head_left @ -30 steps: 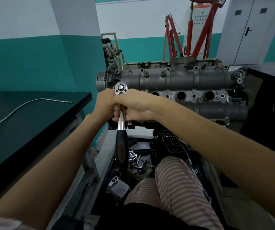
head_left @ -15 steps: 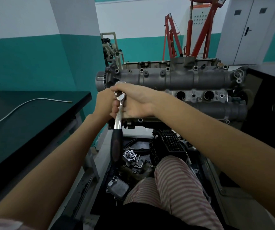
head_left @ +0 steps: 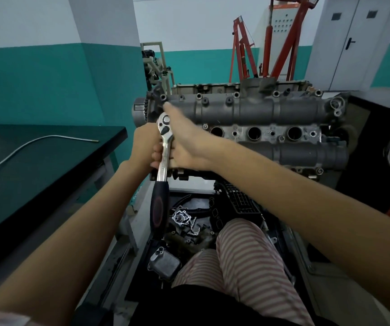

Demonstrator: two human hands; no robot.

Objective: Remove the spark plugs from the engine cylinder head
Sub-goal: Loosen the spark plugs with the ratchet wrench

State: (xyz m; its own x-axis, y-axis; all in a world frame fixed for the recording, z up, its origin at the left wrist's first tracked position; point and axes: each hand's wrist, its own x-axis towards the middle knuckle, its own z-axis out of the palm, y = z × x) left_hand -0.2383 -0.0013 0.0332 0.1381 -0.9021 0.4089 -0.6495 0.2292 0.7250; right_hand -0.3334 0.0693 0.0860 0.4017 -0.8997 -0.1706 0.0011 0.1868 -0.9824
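A person seated facing an engine cylinder head (head_left: pixel 248 111) works a ratchet wrench (head_left: pixel 163 151) at its left end. The wrench's long axis runs almost straight down toward the person: the chrome head sits over the leftmost spark plug well, which is hidden behind the hands, and the black grip hangs below. Three open wells (head_left: pixel 254 133) lie in a row to the right. No spark plug is visible.

The left hand (head_left: pixel 145 147) is curled around the chrome shank just below the head. The right hand (head_left: pixel 184 140) reaches across from the right, touching the wrench head, fingers extended toward the camshaft cover; whether it grips is unclear. Both forearms are stretched forward.
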